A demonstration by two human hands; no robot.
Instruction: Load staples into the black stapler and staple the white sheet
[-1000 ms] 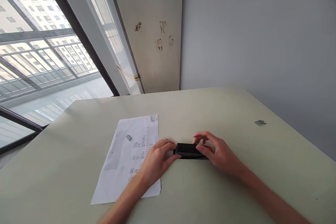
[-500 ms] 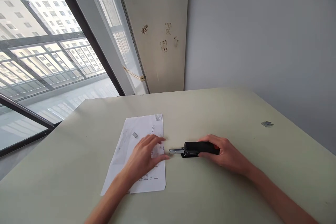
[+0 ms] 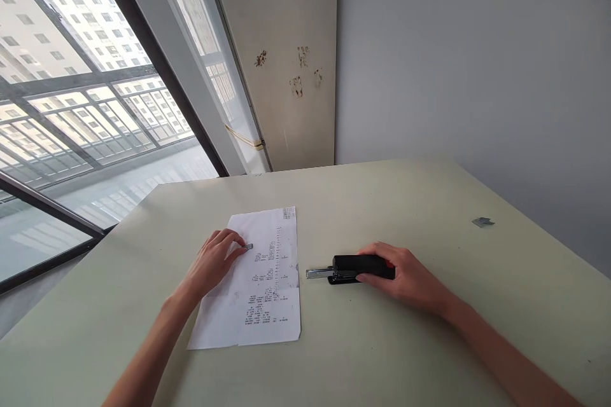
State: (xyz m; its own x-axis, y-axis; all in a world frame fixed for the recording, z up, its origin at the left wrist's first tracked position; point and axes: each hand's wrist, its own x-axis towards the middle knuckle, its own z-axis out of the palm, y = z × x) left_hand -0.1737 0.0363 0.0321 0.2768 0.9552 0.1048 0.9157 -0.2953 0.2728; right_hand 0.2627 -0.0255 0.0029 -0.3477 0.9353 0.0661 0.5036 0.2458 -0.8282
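Note:
Between the thumb and fingers of my left hand (image 3: 216,259) is a small grey strip of staples (image 3: 249,247), over the upper left of the printed paper (image 3: 267,296). My right hand (image 3: 398,276) is wrapped round the back of a black stapler (image 3: 351,268), which lies on the table just right of the sheets. From the stapler's front a metal staple tray (image 3: 317,273) sticks out to the left, close to the paper's right edge. I cannot see inside the tray clearly.
A few loose grey strips (image 3: 483,222) lie near the right edge of the pale table (image 3: 382,203). Beyond the table stand a grey wall (image 3: 453,63) and a stained cabinet panel (image 3: 286,121). To the left is a large window (image 3: 95,108).
My left hand has moved left and away from the stapler's tray, and its fingers have closed on the staple strip lying on the paper. My right hand still holds the stapler.

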